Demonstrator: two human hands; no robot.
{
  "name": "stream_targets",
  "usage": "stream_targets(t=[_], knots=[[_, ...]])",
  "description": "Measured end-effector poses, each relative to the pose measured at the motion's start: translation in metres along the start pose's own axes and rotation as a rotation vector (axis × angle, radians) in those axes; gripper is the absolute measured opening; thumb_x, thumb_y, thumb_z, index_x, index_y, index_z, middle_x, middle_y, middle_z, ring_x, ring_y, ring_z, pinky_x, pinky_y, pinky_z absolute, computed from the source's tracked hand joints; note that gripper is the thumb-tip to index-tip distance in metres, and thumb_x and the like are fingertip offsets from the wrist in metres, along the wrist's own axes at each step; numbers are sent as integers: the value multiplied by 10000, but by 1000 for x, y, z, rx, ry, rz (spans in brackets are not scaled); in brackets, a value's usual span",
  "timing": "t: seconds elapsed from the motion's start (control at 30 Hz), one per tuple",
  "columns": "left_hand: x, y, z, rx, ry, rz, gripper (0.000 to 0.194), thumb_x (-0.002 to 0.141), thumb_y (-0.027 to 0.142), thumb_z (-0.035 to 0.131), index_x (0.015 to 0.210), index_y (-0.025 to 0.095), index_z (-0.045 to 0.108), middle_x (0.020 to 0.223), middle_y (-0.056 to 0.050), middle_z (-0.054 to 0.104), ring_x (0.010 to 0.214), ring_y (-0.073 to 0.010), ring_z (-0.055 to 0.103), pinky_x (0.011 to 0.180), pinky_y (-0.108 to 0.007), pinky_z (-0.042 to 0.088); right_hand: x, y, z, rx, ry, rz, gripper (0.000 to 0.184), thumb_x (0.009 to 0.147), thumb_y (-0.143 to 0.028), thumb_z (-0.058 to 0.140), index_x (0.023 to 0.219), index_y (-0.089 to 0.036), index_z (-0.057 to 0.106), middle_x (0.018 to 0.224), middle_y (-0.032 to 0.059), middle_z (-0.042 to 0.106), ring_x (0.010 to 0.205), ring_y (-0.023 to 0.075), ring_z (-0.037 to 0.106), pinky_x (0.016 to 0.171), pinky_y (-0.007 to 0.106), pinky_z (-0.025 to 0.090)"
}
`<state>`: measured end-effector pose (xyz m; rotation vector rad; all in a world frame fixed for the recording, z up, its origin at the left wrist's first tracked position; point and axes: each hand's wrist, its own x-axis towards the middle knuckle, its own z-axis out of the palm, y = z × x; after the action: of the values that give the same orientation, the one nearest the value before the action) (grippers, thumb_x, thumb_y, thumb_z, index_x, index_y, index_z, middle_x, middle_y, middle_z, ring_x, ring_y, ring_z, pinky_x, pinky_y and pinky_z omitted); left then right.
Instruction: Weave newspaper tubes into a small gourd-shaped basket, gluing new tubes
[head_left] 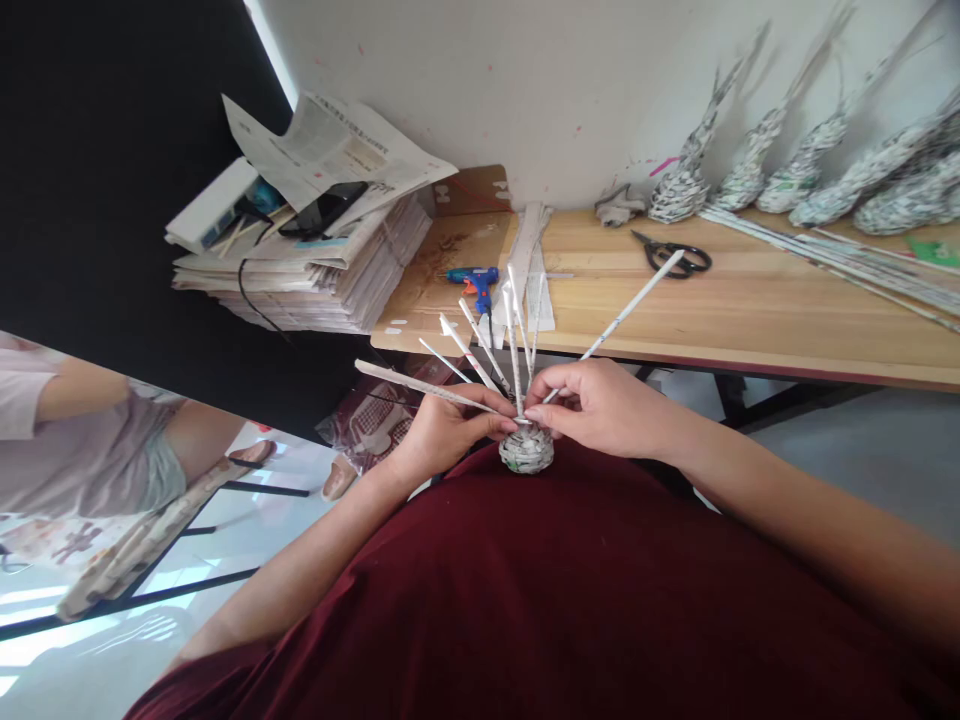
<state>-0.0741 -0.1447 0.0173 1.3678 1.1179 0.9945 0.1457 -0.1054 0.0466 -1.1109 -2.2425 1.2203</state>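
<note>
Hands (pixel 461 425) (pixel 589 408) gripping small woven paper basket (pixel 526 450), paper sticks (pixel 516 350) upright

A glue gun (pixel 480 284) lies on the table (pixel 600 300), right of a newspaper stack (pixel 322 280) that has a phone (pixel 328 210) on top. Scissors (pixel 675 258) lie farther right, before a row of woven vessels (pixel 806 165) standing near the wall (pixel 555 90).
</note>
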Motion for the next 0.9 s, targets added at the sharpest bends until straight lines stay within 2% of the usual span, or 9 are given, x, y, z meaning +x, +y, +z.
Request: stream_targets(t=[0.17, 0.27, 0.5, 0.67, 0.8, 0.9], knots=[[1, -4, 0, -68, 14, -49, 131, 701, 195, 866, 770, 128, 776, 688, -23, 756, 603, -115, 703, 635, -210, 622, 1, -4, 1, -51, 19, -14, 90, 854, -247, 653, 819, -200, 722, 647, -17, 712, 564, 114, 623, 556, 227, 415], [3, -5, 1, -132, 19, -66, 224, 652, 194, 900, 819, 129, 765, 713, -17, 761, 606, -122, 710, 641, -226, 632, 0, -5, 2, -62, 26, -45, 70, 839, -204, 648, 800, -196, 705, 605, -34, 681, 528, 99, 589, 530, 218, 400], [4, -2, 1, -194, -21, -74, 284, 591, 183, 947, 777, 120, 743, 680, -2, 739, 587, -106, 688, 613, -202, 608, 2, 0, 1, 50, -16, -26, 124, 900, -234, 625, 838, -198, 726, 690, 0, 751, 630, 137, 709, 605, 232, 491], [4, 1, 1, -186, -38, -86, 322, 585, 188, 953, 818, 121, 741, 701, -1, 739, 589, -106, 679, 619, -215, 605, 3, 1, 1, 29, 11, -17, 103, 876, -215, 649, 815, -202, 732, 657, 2, 749, 605, 151, 720, 577, 241, 501], [5, 2, 0, -165, -49, -100, 337, 591, 187, 950, 845, 120, 738, 719, -9, 743, 611, -111, 684, 625, -217, 600, 3, 2, 1, 121, -24, 13, 96, 876, -213, 651, 829, -195, 733, 704, 21, 771, 620, 162, 739, 586, 249, 533], [5, 2, 0, -147, -58, -98, 332, 612, 210, 942, 857, 120, 736, 725, -12, 738, 626, -114, 683, 628, -221, 596, 2, 1, 0, 90, -22, 16, 93, 871, -219, 657, 832, -197, 738, 704, 16, 770, 622, 155, 733, 589, 241, 519]])
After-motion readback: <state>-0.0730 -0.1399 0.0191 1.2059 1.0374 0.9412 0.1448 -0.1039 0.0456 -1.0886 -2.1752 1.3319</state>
